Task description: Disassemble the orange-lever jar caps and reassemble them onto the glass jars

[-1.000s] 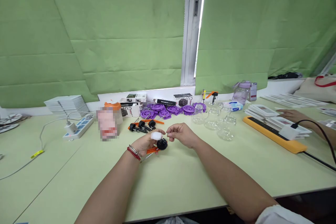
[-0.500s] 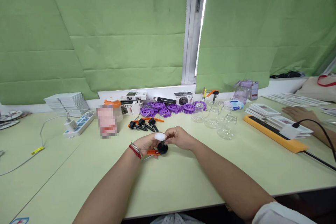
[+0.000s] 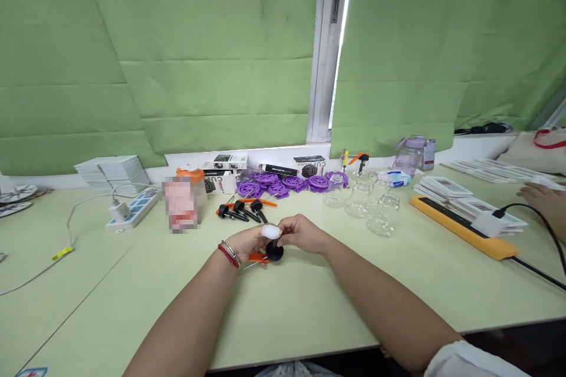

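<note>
My left hand (image 3: 247, 242) is closed around a black part with a round cap (image 3: 275, 251), held just above the table. An orange strip (image 3: 258, 257) and a thin metal rod stick out beneath that hand. Something white (image 3: 271, 231), perhaps a wrap, covers the left thumb. My right hand (image 3: 301, 232) pinches the stem of the same black part from the right; its fingertips partly hide the stem. Just beyond my hands lie several similar black capped parts (image 3: 239, 207), with orange strips (image 3: 265, 202) behind them.
Purple plastic wheel-shaped pieces (image 3: 283, 184) are piled before small boxes (image 3: 220, 183) at the back. Clear glass vessels (image 3: 359, 203) stand right of centre. An orange power strip (image 3: 462, 228) and stacked cards lie farther right, near another person's hand (image 3: 546, 203). A white power strip (image 3: 135, 210) is at left.
My hands keep nearly the same hold on the black part, with only a slight shift. At the far right, the other person's hand has moved right, away from the stacked cards.
</note>
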The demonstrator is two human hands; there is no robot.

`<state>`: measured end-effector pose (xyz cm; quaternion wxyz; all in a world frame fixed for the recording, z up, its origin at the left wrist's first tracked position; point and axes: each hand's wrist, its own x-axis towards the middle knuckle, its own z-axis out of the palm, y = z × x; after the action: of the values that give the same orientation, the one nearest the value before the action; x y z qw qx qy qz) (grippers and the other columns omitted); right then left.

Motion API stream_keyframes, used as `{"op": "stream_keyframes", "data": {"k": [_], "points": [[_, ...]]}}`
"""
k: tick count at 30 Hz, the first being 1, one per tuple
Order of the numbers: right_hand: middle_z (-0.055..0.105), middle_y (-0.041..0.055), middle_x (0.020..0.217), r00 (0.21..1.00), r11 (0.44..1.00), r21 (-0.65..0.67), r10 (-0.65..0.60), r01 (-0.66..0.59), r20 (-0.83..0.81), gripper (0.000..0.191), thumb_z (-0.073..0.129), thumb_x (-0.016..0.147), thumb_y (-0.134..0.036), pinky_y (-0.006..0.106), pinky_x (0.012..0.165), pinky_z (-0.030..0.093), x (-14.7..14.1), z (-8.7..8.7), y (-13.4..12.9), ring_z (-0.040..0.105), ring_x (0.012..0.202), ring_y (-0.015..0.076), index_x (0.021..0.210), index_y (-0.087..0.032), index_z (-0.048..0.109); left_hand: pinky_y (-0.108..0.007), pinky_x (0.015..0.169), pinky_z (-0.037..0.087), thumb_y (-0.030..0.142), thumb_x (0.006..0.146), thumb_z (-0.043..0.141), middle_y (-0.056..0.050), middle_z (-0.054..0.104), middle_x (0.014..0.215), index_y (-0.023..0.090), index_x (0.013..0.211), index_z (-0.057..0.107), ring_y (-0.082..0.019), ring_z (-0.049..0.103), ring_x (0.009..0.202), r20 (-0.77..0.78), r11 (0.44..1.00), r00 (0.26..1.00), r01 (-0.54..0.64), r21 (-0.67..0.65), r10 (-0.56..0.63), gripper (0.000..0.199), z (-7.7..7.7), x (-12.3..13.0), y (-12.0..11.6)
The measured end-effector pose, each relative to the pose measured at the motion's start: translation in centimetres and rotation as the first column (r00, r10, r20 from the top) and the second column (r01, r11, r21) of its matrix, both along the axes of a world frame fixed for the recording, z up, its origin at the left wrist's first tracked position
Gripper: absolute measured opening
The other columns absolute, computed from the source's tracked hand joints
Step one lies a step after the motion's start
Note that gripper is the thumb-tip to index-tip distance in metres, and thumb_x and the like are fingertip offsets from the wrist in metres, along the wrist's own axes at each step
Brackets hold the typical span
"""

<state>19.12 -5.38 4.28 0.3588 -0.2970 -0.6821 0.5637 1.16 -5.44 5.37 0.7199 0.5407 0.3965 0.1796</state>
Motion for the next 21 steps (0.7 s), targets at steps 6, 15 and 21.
{"op": "stream_keyframes", "data": {"k": [6,15,21], "points": [[0.065,-0.0010,0.068,1.000,1.000,-0.012,0.024,-0.024,-0.005,0.024,0.078,0.055,-0.026,0.029,0.068,0.046,-0.01,-0.21,0.17,0.058,0.065,0.0130,0.070,-0.014,0.065,-0.022,0.042,0.044,0.046,0.056,0.068,-0.003,0.056,0.073,0.017,0.083,0.054,-0.016,0.055,0.065,0.004,1.000,1.000,-0.009,-0.016,0.009,0.042,0.02,-0.01,0.01],[0.063,-0.0006,0.072,0.999,0.998,0.060,0.032,-0.033,0.013,0.024,0.079,0.055,-0.029,0.029,0.069,0.046,0.15,0.06,0.09,0.058,0.067,0.0136,0.070,-0.014,0.067,-0.023,0.043,0.044,0.045,0.057,0.066,-0.003,0.057,0.078,0.019,0.088,0.053,-0.016,0.054,0.065,-0.021,1.000,0.999,-0.031,-0.001,0.031,0.043,0.24,-0.03,-0.21],[0.063,-0.0009,0.067,0.999,0.999,0.044,0.020,-0.021,0.038,0.025,0.079,0.053,-0.029,0.029,0.064,0.047,0.05,-0.25,0.37,0.059,0.063,0.0142,0.067,-0.014,0.065,-0.023,0.043,0.044,0.043,0.056,0.066,-0.001,0.056,0.071,0.019,0.087,0.052,-0.016,0.055,0.063,-0.020,1.000,1.000,-0.015,-0.011,0.015,0.042,0.27,0.08,-0.12]]}}
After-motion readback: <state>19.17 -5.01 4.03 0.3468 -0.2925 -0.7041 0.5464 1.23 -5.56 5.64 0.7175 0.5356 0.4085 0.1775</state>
